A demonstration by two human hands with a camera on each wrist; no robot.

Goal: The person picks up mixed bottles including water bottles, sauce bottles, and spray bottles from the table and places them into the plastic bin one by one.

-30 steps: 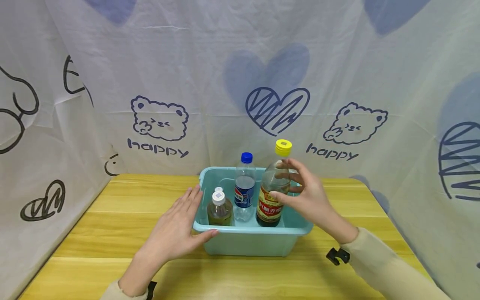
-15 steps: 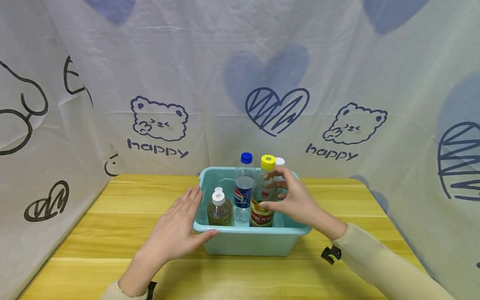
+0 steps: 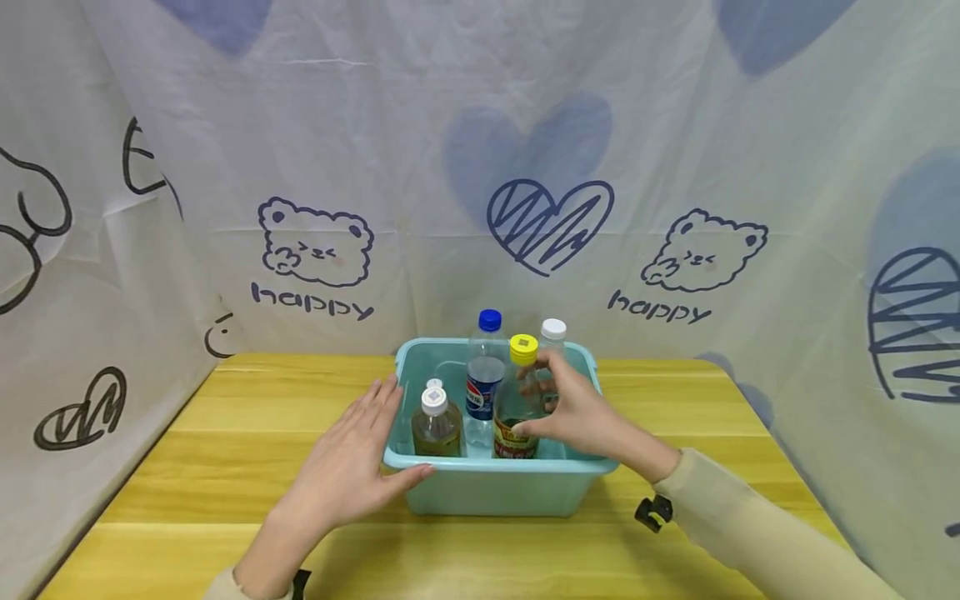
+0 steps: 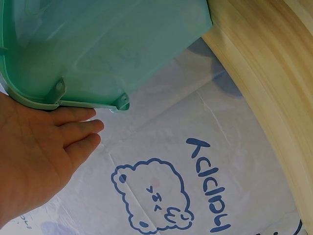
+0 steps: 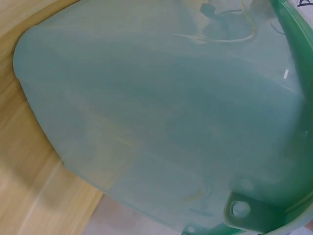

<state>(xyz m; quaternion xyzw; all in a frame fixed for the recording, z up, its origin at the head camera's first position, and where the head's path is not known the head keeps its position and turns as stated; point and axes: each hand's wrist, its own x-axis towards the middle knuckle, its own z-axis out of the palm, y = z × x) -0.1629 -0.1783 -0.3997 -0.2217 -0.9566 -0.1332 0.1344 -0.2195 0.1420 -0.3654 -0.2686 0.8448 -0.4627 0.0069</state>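
My right hand grips a vinegar bottle with a yellow cap, thumb in front and fingers round its far side. The bottle stands upright inside a light-blue plastic tub, its lower part hidden by the front rim. My left hand rests at the tub's left front corner, fingers straight along the side and thumb on the front rim. In the left wrist view the left hand lies against the tub's rim. The right wrist view is filled by the tub's side wall.
Inside the tub stand a blue-capped Pepsi bottle, a white-capped bottle of brownish liquid with another white cap behind it, and a clear white-capped bottle at back right. A wooden table lies beneath, a printed curtain behind.
My right hand has moved the vinegar bottle left and down, deeper into the tub and closer to the Pepsi bottle. The clear white-capped bottle has come into sight. My left hand has kept its place.
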